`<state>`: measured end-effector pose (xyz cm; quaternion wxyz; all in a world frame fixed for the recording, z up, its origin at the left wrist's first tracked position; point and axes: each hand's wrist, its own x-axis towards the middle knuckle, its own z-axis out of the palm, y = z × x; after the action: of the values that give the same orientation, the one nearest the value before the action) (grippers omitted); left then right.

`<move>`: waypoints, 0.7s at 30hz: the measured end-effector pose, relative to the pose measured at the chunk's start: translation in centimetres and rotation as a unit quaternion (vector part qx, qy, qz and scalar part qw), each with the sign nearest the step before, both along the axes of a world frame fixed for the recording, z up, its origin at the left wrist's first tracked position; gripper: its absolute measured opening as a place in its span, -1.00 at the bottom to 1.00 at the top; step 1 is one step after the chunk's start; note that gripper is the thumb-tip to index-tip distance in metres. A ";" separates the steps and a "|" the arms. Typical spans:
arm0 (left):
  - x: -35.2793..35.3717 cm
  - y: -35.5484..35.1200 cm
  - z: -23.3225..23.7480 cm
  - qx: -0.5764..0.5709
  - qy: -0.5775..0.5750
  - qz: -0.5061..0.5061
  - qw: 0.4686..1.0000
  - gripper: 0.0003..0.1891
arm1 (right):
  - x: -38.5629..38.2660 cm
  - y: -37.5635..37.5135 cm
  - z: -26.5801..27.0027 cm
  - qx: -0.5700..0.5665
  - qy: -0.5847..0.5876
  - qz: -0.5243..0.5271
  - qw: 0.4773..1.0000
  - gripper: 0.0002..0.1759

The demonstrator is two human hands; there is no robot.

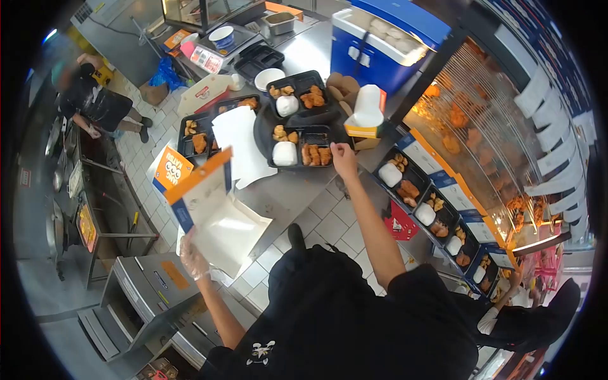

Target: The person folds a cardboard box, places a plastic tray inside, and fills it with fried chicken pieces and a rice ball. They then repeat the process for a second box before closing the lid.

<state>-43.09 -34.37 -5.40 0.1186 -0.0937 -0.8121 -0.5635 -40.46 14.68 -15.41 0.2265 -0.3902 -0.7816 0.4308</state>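
My left hand [194,258], in a clear plastic glove, grips the edge of an open cardboard box [229,231] with an orange and blue lid and a white inside. My right hand [342,156] is at the right edge of a black compartment tray [315,135] that holds rice and fried chicken pieces. Its fingers are bent together at the rim; whether they pinch it is too small to tell. Behind that tray lies another black tray [297,82] with rice and chicken. White paper sheets [242,147] lie left of the trays.
Filled boxes [437,212] line the counter by a heated display [472,120] on the right. A blue cooler [345,54] holds wrapped white items. One person [95,98] stands far left, another person's arm [506,294] reaches in at lower right.
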 end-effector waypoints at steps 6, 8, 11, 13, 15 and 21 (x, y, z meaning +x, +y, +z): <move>-3.6 -3.1 -2.3 0.004 -0.018 0.027 0.999 -0.54 | -4.4 0.4 0.9 0.054 -0.239 -0.010 0.969 -0.64; -4.2 -2.5 -2.8 -0.007 -0.037 0.018 0.999 -0.56 | -4.4 0.3 0.8 0.077 -0.203 -0.026 0.976 -0.65; -4.4 -1.1 -2.8 -0.035 -0.057 -0.004 0.998 -0.61 | -3.4 1.7 -1.7 0.088 -0.115 -0.003 0.989 -0.69; -4.8 -0.3 -3.7 -0.029 -0.072 -0.023 0.997 -0.62 | -2.7 2.2 -1.1 0.074 -0.069 0.033 0.994 -0.70; -5.0 0.5 -4.8 -0.022 -0.080 -0.038 0.996 -0.63 | -1.9 2.2 0.9 0.069 -0.030 0.059 0.995 -0.70; -3.8 3.7 -9.3 0.079 -0.136 -0.074 0.985 -0.61 | 1.9 1.2 5.6 0.029 -0.025 0.096 0.995 -0.71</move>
<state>-46.91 -30.72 -14.73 -0.0282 -0.0664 -0.7646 -0.6404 -38.58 15.90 -9.82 0.1751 -0.3174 -0.8330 0.4179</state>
